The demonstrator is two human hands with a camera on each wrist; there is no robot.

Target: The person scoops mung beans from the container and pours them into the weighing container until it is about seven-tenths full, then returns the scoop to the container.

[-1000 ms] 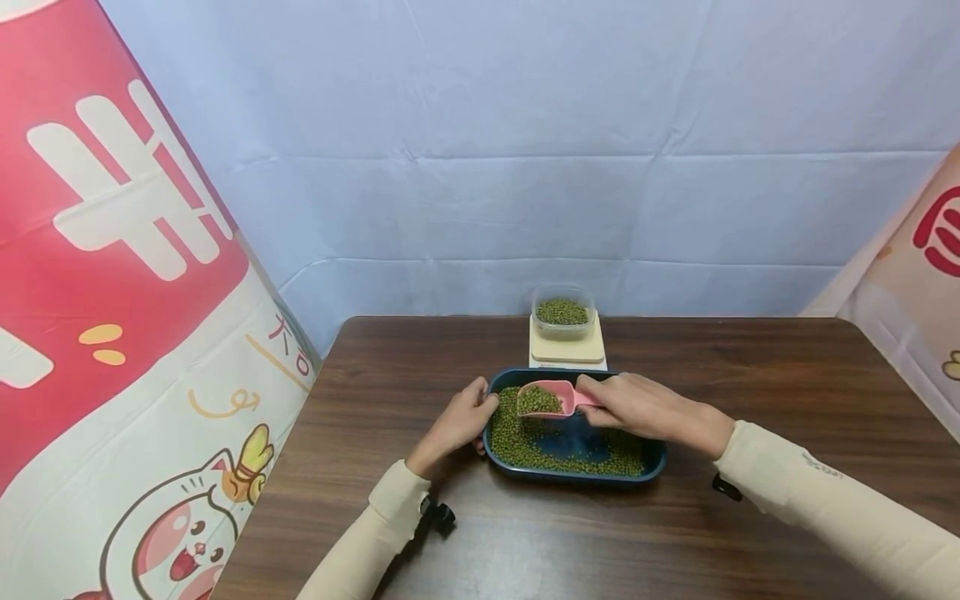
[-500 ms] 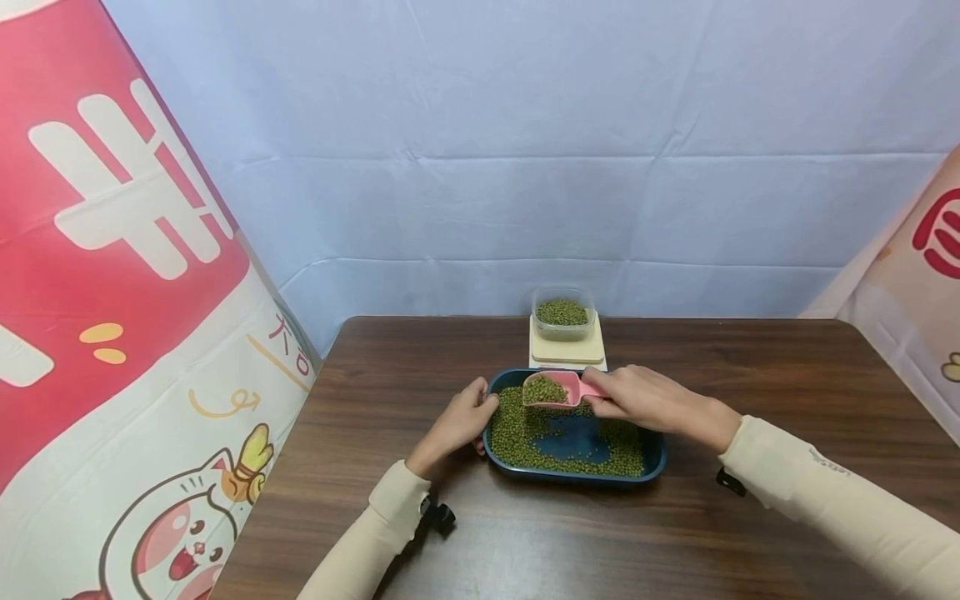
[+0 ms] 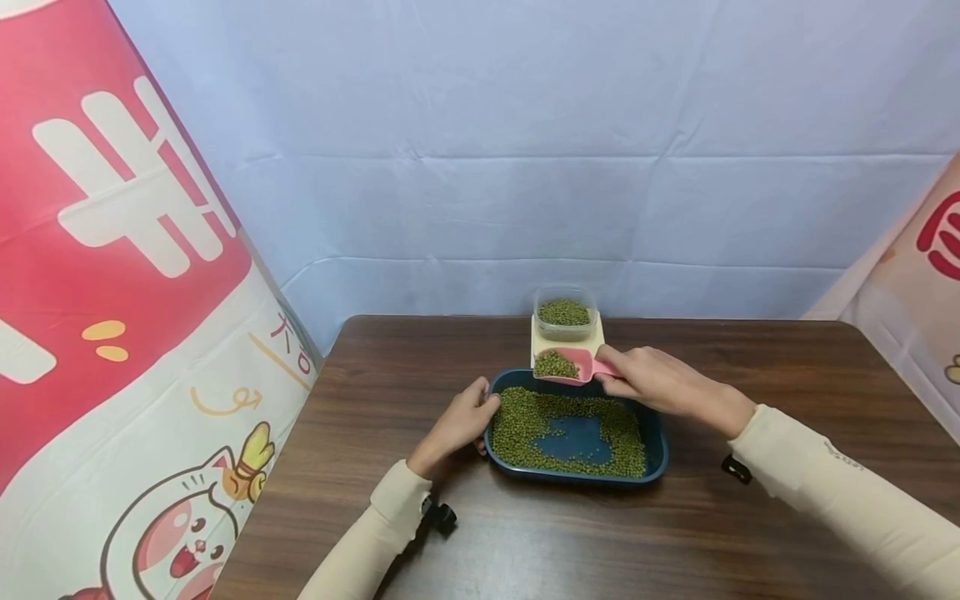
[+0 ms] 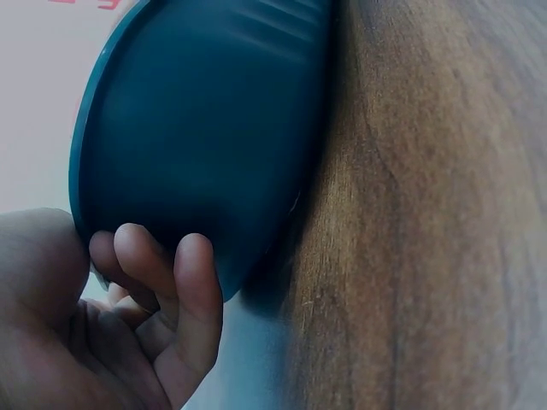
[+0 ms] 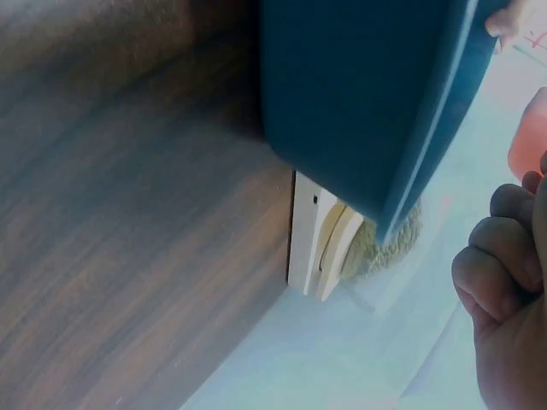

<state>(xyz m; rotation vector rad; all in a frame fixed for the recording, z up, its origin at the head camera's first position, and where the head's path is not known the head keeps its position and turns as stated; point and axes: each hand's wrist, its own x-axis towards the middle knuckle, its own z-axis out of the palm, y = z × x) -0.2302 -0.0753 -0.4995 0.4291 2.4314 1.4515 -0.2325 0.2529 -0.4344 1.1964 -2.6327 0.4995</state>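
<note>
My right hand [image 3: 656, 379] grips the handle of a pink scoop [image 3: 587, 367], its bowl partly filled with green mung beans [image 3: 555, 364]. The scoop is up over the far rim of a dark blue tray [image 3: 577, 478], overlapping the front of a cream kitchen scale [image 3: 546, 340] in the head view. My left hand [image 3: 457, 423] holds the tray's left end, thumb at the rim and fingers [image 4: 198, 282] against the outer wall. More beans lie spread in the tray, with a bare patch in the middle. On the scale stands a clear plastic container [image 3: 566, 332] part full of beans.
Everything stands on a dark wooden table [image 3: 390, 367] whose far edge runs just behind the scale. A pale cloth backdrop [image 3: 465, 208] hangs behind it. Printed banners hang at the left [image 3: 150, 333] and right sides.
My right hand has lifted the loaded scoop from over the tray's beans, moving it away from me and slightly right, to the scale's front. The left hand stays at the tray's end.
</note>
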